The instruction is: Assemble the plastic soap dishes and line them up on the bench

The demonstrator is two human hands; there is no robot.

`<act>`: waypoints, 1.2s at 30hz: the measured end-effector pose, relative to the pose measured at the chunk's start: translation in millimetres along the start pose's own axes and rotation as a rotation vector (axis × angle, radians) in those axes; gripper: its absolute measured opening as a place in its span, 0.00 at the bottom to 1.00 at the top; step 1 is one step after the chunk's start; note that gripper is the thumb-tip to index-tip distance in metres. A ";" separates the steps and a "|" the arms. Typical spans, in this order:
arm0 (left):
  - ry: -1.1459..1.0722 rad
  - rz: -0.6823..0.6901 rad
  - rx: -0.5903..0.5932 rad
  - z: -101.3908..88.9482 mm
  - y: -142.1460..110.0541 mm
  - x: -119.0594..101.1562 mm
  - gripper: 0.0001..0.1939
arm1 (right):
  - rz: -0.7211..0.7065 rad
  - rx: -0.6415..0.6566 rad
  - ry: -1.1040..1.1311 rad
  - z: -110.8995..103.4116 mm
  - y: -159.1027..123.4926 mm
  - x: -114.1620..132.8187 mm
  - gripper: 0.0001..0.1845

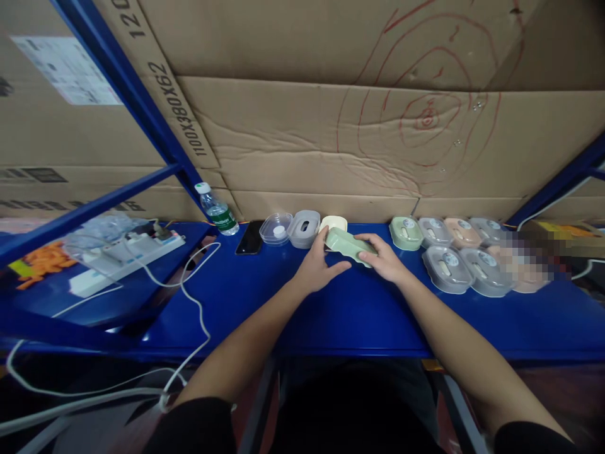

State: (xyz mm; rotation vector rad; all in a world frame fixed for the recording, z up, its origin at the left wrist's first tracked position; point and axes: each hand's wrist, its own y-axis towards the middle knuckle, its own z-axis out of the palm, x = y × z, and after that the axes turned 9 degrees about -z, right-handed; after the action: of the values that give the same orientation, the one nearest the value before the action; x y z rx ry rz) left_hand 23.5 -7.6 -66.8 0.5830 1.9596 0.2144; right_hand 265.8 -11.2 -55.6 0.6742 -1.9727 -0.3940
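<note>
A pale green plastic piece (352,246), shaped like a shallow box, is held tilted above the blue table. My right hand (384,257) grips its right end, thumb on the near side and fingers over the far side. At the left end, my left hand (317,263) has its fingers against or right beside the piece, with its thumb stretched apart. Just behind sits a cream container (334,222), partly hidden by the green piece. Left of it stand a grey container (304,229) with a dark oval opening and a clear shallow container (276,228) with a small white item inside.
On the right are a closed green box (406,232) and several lidded boxes, such as a grey one (448,270). A phone (249,238) and a water bottle (218,213) lie left. A power strip (127,265) and white cables are further left. Cardboard (283,139) walls the back.
</note>
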 end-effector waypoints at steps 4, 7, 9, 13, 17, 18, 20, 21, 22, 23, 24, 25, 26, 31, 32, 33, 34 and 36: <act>-0.036 -0.061 -0.023 -4.6 1.4 -0.6 0.53 | -0.053 0.060 -0.006 4.8 -1.3 3.9 0.36; -0.008 -0.097 0.000 -10.0 1.5 -3.7 0.53 | 0.001 0.030 0.016 5.4 -1.9 2.5 0.33; 0.008 -0.102 0.019 -10.5 0.5 -5.7 0.56 | 0.042 -0.010 0.059 4.1 -1.5 0.4 0.32; 0.052 -0.086 0.078 -6.1 -1.9 -6.9 0.65 | 0.068 -0.071 0.126 -1.3 0.9 -2.6 0.31; 0.096 -0.099 0.150 0.7 -3.5 -3.6 0.75 | 0.106 -0.099 0.145 -5.7 2.3 -2.8 0.29; 0.101 -0.104 0.170 1.9 -3.7 -2.6 0.77 | 0.111 -0.106 0.143 -6.4 2.4 -2.6 0.28; 0.118 -0.112 0.202 2.7 -3.8 -1.3 0.78 | 0.125 -0.126 0.145 -7.4 2.7 -2.1 0.27; 0.139 -0.114 0.213 2.3 -3.7 -1.0 0.76 | 0.143 -0.137 0.155 -7.9 2.9 -1.8 0.27; 0.169 -0.112 0.218 1.4 -3.4 -1.0 0.73 | 0.169 -0.146 0.167 -8.4 3.2 -1.5 0.27; 0.208 -0.105 0.215 0.3 -2.9 -1.1 0.69 | 0.198 -0.151 0.180 -9.0 3.6 -1.3 0.28; 0.251 -0.094 0.207 -1.1 -2.3 -1.4 0.65 | 0.227 -0.155 0.193 -9.6 4.0 -1.0 0.28; 0.293 -0.079 0.197 -2.4 -1.7 -1.7 0.62 | 0.251 -0.160 0.203 -10.2 4.4 -0.8 0.28; 0.329 -0.063 0.190 -3.8 -1.0 -2.0 0.58 | 0.267 -0.166 0.213 -10.9 4.7 -0.6 0.28; 0.450 0.016 0.139 -10.0 1.9 -2.6 0.39 | 0.313 -0.212 0.295 -12.9 4.8 -0.3 0.27; 0.473 0.044 0.122 -11.4 2.4 -2.6 0.37 | 0.331 -0.220 0.307 -13.2 4.7 -0.7 0.28; 0.495 0.075 0.109 -12.8 2.9 -2.6 0.36 | 0.354 -0.230 0.315 -13.5 4.8 -1.5 0.29; 0.516 0.106 0.101 -14.0 3.3 -2.6 0.35 | 0.381 -0.240 0.320 -14.0 4.9 -2.7 0.31; 0.547 0.165 0.094 -15.6 4.2 -2.8 0.35 | 0.425 -0.252 0.315 -15.4 5.5 -6.1 0.38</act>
State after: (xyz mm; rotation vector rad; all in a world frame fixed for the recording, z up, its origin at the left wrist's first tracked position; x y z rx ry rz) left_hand 11.9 -3.6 -55.9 0.8107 2.4586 0.4215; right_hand 280.0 -2.9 -49.8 0.1352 -1.6709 -0.2502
